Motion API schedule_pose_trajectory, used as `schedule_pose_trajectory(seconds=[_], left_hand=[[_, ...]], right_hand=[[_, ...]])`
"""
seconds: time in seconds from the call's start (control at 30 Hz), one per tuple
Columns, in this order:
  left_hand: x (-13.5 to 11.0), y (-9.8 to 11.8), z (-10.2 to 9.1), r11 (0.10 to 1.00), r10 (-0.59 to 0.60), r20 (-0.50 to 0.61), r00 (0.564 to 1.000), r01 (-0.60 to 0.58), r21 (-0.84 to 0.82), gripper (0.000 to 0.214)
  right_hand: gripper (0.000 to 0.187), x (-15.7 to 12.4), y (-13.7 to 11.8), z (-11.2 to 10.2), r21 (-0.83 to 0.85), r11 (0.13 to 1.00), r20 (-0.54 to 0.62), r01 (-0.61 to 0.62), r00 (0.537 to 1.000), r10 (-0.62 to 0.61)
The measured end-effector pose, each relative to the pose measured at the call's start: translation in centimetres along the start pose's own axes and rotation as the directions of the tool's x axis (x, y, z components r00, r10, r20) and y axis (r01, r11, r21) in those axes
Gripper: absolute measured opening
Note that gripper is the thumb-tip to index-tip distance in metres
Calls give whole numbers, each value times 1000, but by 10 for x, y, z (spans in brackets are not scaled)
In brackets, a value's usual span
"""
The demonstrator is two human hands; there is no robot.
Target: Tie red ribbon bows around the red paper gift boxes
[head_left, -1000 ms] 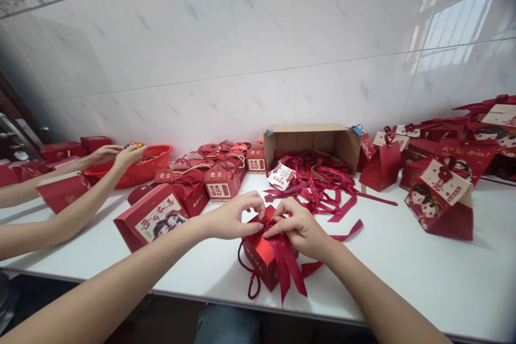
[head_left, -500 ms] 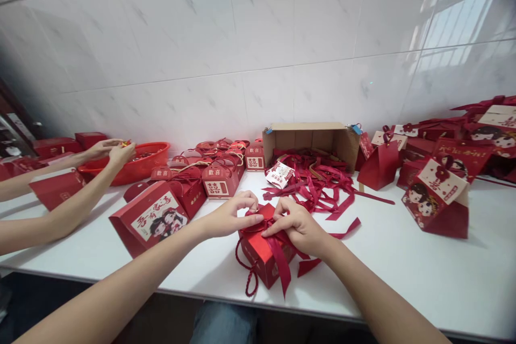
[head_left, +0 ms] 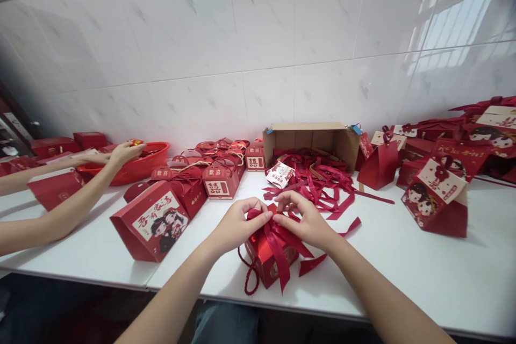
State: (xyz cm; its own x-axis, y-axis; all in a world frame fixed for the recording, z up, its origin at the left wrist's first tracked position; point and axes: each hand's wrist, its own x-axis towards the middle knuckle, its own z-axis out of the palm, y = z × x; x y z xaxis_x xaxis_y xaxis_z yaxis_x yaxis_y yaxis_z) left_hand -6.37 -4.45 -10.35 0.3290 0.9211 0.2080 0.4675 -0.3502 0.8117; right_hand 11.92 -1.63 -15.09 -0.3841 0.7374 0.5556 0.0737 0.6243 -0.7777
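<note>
A small red gift box point(head_left: 266, 260) stands on the white table in front of me, a twisted red cord hanging at its left side. Dark red ribbon point(head_left: 278, 250) lies over its top, with tails falling down the front. My left hand point(head_left: 244, 224) pinches the ribbon between thumb and fingers at the top of the box. Opposite it, my right hand point(head_left: 304, 220) is closed on the same ribbon, thumb pressed close to the left thumb. The knot itself is partly hidden by my fingers.
Behind my hands a cardboard box point(head_left: 310, 128) lies on its side, spilling ribbons point(head_left: 318, 180). Several red boxes point(head_left: 220, 177) stand to the left, and more point(head_left: 437, 199) to the right. At far left, another person's hands point(head_left: 127, 153) work over a red basin point(head_left: 155, 158).
Both my hands have drawn together over the box, and a ribbon loop now shows by my left fingers. The other person's hand has lifted a little to the right above the basin.
</note>
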Motion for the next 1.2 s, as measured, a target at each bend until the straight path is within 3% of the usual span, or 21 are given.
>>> schedule_pose_trajectory(seconds=[0.13,0.43,0.57,0.7,0.93,1.2], left_hand=[[0,-6,5,998,-11,-33,999,10,-55,29],[-2,-8,11,968,-91,-141,986,55,-246,36],[-6,-12,20,970,-125,-236,964,69,-231,26],[-9,-17,30,977,-94,-322,942,25,-213,40],[-10,-23,31,982,-87,-350,933,21,-190,37],[-11,-24,29,973,-106,-303,947,36,-226,39]], right_hand=[[13,1,3,-8,-78,997,65,-15,998,20],[14,-1,1,-3,-41,999,-11,-2,1000,1],[13,-1,1,0,-36,999,-50,-24,998,23],[15,0,3,-1,-28,994,-80,-102,992,100],[18,0,8,-1,-45,989,-127,-138,983,131],[19,-1,11,-2,-76,982,-223,-171,963,151]])
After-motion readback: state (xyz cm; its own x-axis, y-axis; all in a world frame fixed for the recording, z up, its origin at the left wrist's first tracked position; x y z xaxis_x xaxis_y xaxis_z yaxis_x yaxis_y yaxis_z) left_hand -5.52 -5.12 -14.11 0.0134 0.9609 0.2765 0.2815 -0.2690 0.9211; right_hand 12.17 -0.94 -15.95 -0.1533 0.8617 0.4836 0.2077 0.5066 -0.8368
